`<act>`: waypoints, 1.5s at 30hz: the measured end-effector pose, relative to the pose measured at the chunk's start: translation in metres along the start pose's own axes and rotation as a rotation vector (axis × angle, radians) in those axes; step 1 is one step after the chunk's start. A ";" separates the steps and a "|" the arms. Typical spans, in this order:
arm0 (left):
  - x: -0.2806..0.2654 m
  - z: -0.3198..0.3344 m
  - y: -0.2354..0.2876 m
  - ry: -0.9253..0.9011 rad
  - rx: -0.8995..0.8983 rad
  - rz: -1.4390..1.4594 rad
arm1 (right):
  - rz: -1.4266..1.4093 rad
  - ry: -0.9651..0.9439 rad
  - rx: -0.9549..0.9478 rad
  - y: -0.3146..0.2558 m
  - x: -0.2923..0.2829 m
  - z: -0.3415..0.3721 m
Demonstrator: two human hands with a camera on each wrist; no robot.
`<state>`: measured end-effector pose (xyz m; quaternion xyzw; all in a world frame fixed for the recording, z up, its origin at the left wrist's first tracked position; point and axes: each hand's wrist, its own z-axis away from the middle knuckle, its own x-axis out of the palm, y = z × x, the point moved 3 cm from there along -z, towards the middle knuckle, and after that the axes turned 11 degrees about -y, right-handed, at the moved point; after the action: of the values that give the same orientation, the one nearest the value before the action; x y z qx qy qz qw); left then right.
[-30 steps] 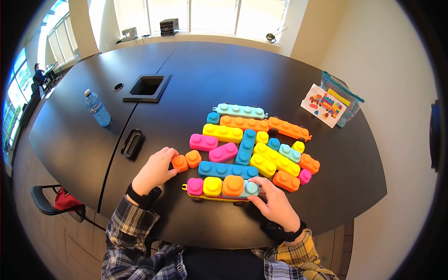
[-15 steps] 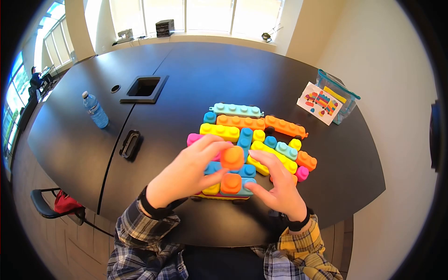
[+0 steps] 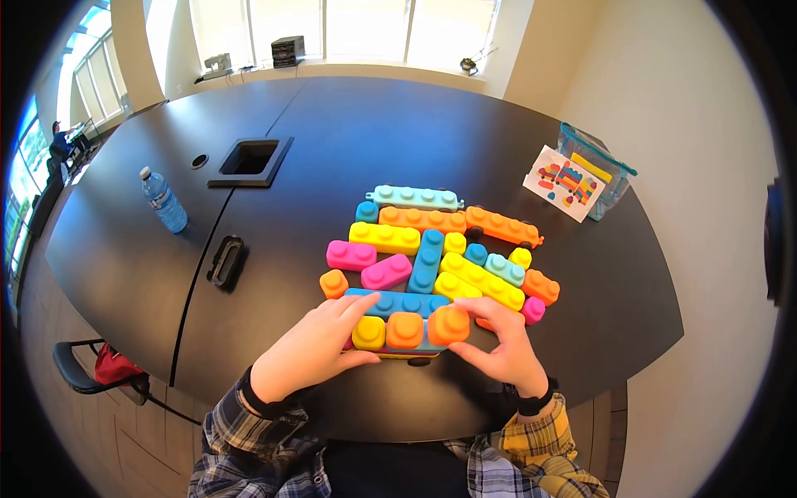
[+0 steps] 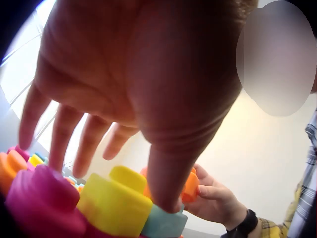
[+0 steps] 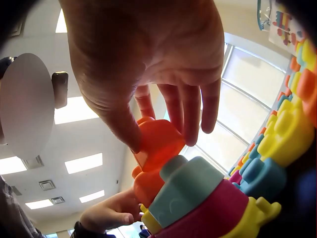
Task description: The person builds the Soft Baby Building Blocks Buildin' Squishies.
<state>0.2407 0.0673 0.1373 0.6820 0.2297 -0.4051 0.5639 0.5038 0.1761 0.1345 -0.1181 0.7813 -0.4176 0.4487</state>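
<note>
My right hand [image 3: 506, 349] pinches an orange block [image 3: 448, 324] between thumb and fingers at the right end of a wheeled toy wagon [image 3: 420, 362]. In the right wrist view that block sits just over the light blue block [image 5: 190, 191], tilted a little. My left hand [image 3: 311, 353] straddles the wagon's left part, fingers straight on the far side and thumb on the near side. A yellow block [image 3: 369, 334] and another orange block [image 3: 404, 330] stand in the wagon's row. The pink block [image 4: 44, 203] at its left end is mostly hidden by my left hand in the head view.
Behind the wagon lies a long blue block [image 3: 398, 304], then several yellow, pink, orange and blue blocks. A loose orange block [image 3: 334, 284] lies at the left. Farther off are a water bottle [image 3: 163, 200], a picture card [image 3: 564, 183] and a clear bag [image 3: 610, 183].
My left hand has picked up an orange block from the left and carried it over the wagon. The block is now in my right hand, at the wagon's right end.
</note>
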 end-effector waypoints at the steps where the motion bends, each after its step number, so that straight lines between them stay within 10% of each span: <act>1: 0.005 0.004 -0.004 -0.004 -0.003 0.002 | 0.025 -0.028 -0.061 0.001 0.004 0.001; 18: 0.031 0.011 -0.030 0.006 -0.089 -0.008 | 0.012 -0.014 -0.151 0.013 0.023 0.005; 23: 0.029 0.007 -0.050 -0.020 -0.035 0.016 | -0.144 -0.119 0.163 0.024 0.029 0.009; 37: 0.039 -0.013 -0.049 -0.112 -0.174 -0.192 | 0.006 -0.308 0.200 0.035 0.034 0.002; 45: -0.020 0.009 -0.033 0.272 -0.044 -0.106 | 0.023 -0.098 0.071 0.015 0.009 -0.008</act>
<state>0.2017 0.0704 0.1337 0.7050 0.3486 -0.3329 0.5202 0.4955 0.1847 0.1201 -0.1134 0.7443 -0.4336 0.4950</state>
